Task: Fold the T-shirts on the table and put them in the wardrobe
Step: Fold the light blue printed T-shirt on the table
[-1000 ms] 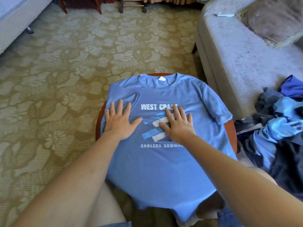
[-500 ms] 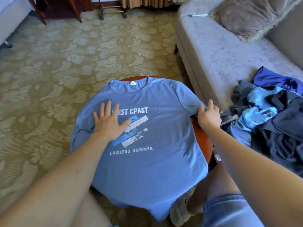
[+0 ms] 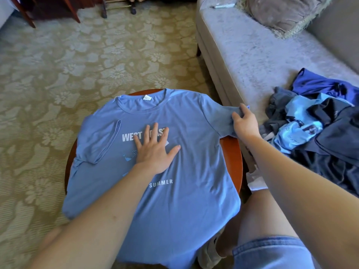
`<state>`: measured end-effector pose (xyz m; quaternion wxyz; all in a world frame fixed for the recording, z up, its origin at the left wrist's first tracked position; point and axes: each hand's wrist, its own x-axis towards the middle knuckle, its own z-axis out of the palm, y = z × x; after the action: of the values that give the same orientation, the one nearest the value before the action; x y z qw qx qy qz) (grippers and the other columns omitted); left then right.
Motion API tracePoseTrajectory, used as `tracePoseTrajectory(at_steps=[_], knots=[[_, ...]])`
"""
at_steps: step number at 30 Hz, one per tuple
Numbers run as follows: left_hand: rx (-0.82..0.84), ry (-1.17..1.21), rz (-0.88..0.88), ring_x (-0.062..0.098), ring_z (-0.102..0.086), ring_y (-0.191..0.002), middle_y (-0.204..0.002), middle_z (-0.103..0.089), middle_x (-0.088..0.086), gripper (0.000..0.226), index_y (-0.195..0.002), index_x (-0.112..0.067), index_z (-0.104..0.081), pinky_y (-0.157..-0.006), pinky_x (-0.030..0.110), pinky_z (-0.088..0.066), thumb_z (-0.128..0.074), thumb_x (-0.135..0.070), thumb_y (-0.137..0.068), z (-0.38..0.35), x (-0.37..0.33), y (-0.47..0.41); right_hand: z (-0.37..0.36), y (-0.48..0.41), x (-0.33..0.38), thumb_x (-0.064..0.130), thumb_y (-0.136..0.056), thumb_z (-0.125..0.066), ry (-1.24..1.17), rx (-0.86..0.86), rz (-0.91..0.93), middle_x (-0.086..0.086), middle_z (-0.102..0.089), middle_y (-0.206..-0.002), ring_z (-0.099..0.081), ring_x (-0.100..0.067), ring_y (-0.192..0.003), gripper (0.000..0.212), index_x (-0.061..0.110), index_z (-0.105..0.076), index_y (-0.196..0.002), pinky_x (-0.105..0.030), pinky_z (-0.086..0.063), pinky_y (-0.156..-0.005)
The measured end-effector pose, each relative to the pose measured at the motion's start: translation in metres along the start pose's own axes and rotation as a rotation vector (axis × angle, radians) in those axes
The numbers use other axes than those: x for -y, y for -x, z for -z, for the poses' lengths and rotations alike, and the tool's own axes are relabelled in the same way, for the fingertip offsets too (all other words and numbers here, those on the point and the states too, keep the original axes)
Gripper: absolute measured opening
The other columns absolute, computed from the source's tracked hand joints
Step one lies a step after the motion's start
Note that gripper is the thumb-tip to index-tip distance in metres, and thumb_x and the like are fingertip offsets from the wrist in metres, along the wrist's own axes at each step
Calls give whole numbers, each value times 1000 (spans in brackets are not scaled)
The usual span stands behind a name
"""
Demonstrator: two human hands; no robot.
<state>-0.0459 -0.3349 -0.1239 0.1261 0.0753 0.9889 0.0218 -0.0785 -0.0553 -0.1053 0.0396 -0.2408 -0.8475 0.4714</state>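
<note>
The person is wearing light blue, slightly faded denim shorts [image 3: 272,253], their stitched hem showing across the right thigh. Both forearms are showing bare all the way to the left hand [image 3: 153,150] and the right hand [image 3: 244,125]. Below the right knee a pale greyish shoe [image 3: 210,251] with a small dark mark is peeking out; half hidden, it is possibly a slipper.
</note>
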Motion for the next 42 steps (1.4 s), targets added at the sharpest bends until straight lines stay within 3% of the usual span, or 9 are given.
tracePoseTrajectory(at_steps=[3,7,13,17,22,25,33,38,42], knots=[[43,20,1,26,17,-148,-163,16,1,79,-155,-31,-1,-115,61,6,-18,-73,-91,6,-12,0,17,-5,16,14,-98,-44,162,-12,84,-12,-36,-153,-37,-32,-137,57,12,-27,-152,-38,-36,-107],[2,160,71,24,9,-150,-164,7,0,79,-155,-31,-8,-118,57,-2,-27,-73,-91,24,3,2,17,1,48,0,-83,-44,519,105,336,-16,-40,-137,-54,-40,-106,69,14,-25,-148,-37,-41,-71],[-43,107,245,29,8,-150,-164,7,4,82,-156,-27,-5,-119,57,-3,-26,-73,-91,47,80,19,-38,47,91,9,-88,-50,959,328,488,-4,-15,-160,-55,-40,-115,78,24,-13,-155,-42,-46,-86],[16,113,343,29,11,-149,-163,12,5,87,-156,-27,2,-118,58,-2,-30,-74,-90,39,113,35,-80,87,82,32,-95,-51,888,414,524,-6,-16,-160,-45,-36,-128,66,30,-20,-153,-44,-44,-94],[68,116,369,29,19,-148,-162,18,6,88,-156,-26,7,-117,59,4,-15,-78,-88,8,124,46,-96,115,27,61,-97,-27,913,304,360,-6,-1,-163,-1,-28,-149,73,20,-12,-155,-52,-8,-119],[13,95,372,31,19,-148,-162,18,7,86,-156,-26,5,-116,60,5,-10,-77,-88,2,115,41,-90,107,9,65,-96,-19,887,280,365,-2,4,-164,7,-24,-150,75,22,-10,-156,-50,3,-120],[49,202,363,29,16,-148,-163,13,7,81,-156,-27,-1,-116,58,4,-21,-72,-92,17,106,22,-77,61,20,61,-97,-30,865,322,321,1,2,-164,4,-20,-150,70,26,-13,-155,-52,3,-118],[-389,378,398,34,-13,-145,-158,-18,14,65,-149,-18,-34,-116,48,-18,-57,-38,-92,9,121,86,-33,111,-3,33,-96,-51,560,28,276,-15,-14,-160,-15,-33,-146,63,17,-27,-152,-52,-14,-117],[-331,511,504,35,-19,-142,-155,-21,18,80,-153,-15,-22,-115,44,-20,-64,-34,-89,-7,125,144,3,159,-33,32,-96,-52,314,70,47,-19,-22,-155,-31,-40,-138,72,16,-14,-155,-48,-30,-110]])
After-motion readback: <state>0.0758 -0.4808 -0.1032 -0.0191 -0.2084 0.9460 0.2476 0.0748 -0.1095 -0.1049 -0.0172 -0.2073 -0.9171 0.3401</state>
